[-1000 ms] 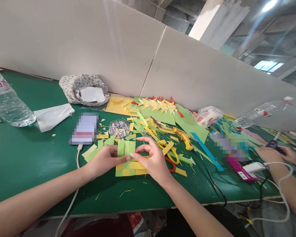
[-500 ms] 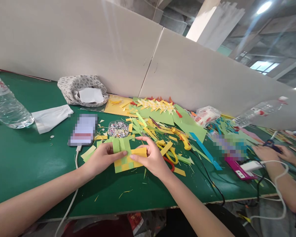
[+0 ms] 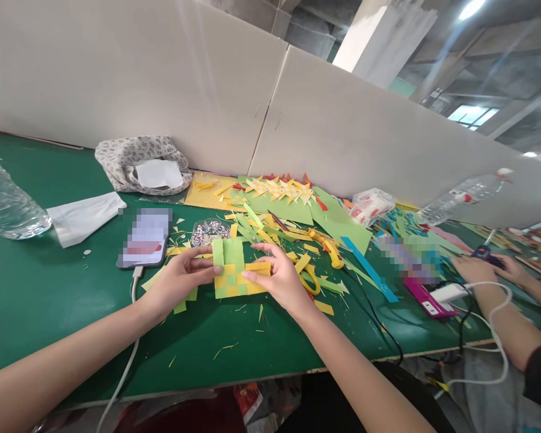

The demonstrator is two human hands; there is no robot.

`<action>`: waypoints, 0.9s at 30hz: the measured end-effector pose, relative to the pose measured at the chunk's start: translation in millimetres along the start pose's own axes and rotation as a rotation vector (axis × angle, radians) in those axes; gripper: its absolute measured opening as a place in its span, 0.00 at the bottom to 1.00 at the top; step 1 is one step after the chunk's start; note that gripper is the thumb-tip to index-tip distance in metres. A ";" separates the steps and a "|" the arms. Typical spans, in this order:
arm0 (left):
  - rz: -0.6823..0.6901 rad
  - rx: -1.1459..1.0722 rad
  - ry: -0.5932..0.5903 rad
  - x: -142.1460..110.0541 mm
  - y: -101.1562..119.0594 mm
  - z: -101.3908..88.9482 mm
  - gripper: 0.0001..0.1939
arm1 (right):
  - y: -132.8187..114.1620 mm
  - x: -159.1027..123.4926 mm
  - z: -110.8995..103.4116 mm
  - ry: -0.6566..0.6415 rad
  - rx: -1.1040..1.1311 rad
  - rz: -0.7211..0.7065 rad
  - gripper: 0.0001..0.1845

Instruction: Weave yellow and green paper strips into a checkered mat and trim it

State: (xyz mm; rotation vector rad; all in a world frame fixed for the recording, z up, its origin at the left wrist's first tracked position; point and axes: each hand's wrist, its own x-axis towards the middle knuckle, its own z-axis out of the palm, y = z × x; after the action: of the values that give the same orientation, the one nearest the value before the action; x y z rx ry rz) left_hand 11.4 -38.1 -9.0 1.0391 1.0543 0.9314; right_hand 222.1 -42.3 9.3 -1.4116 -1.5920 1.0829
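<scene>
While the green table [image 3: 198, 367] extends below, the left hand [image 3: 180, 276] and the right hand [image 3: 282, 281] pinch the woven paper [image 3: 230, 280] between them; beside the right hand lie yellow scissors [image 3: 317, 281], beyond the left one a clear case [image 3: 211, 231].

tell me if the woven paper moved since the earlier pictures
Yes: judged against the wall seam, the woven paper has moved up the picture and slightly to the right.

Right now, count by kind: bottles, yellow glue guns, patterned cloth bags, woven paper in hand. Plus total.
Left bottle and right bottle: 2
Yellow glue gun: 1
Patterned cloth bag: 1
Woven paper, in left hand and right hand: 1
Total: 5
</scene>
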 end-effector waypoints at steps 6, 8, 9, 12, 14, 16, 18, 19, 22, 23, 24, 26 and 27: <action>-0.010 0.046 -0.004 -2.9 3.6 3.8 0.22 | -1.4 -0.9 1.3 -0.036 0.034 0.012 0.30; -0.005 0.028 -0.074 -5.8 6.4 6.7 0.26 | -2.8 -2.7 4.7 -0.062 0.051 0.017 0.30; -0.012 0.021 -0.118 -7.1 7.4 7.9 0.26 | -3.8 -4.1 7.2 -0.080 0.052 0.019 0.29; -0.036 0.055 -0.140 -9.6 7.5 9.5 0.22 | -7.6 -8.5 15.2 -0.126 0.040 0.026 0.28; -0.037 0.081 -0.125 -9.7 6.1 8.7 0.21 | -10.2 -10.1 18.5 -0.153 0.050 0.038 0.28; -0.030 0.096 -0.131 -9.5 5.3 7.4 0.20 | -12.3 -9.9 18.7 -0.150 0.072 0.045 0.28; -0.022 0.109 -0.154 -9.7 5.6 6.7 0.19 | -13.5 -8.2 16.3 -0.134 0.071 0.037 0.27; -0.021 0.119 -0.163 -9.9 6.0 6.7 0.19 | -13.9 -7.2 14.5 -0.129 0.064 0.030 0.26; -0.009 0.167 -0.180 -10.3 6.6 6.7 0.15 | -14.6 -4.7 9.1 -0.154 0.037 0.008 0.26; 0.005 0.185 -0.183 -10.0 6.3 6.5 0.14 | -15.0 -4.2 7.5 -0.163 0.030 0.000 0.26; 0.020 0.203 -0.187 -9.6 5.9 6.3 0.14 | -15.4 -4.0 6.1 -0.169 0.024 -0.009 0.26; 0.045 0.230 -0.191 -8.5 4.9 5.7 0.13 | -16.4 -3.9 4.2 -0.169 0.010 -0.023 0.25; 0.050 0.240 -0.189 -8.0 4.6 5.4 0.13 | -16.7 -4.1 3.7 -0.162 0.008 -0.026 0.25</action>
State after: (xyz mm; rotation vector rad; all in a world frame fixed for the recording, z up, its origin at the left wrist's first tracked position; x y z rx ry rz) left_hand 14.2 -45.6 -2.0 1.3304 1.0015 0.7413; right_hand 212.9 -47.5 23.4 -1.3222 -1.7129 1.2135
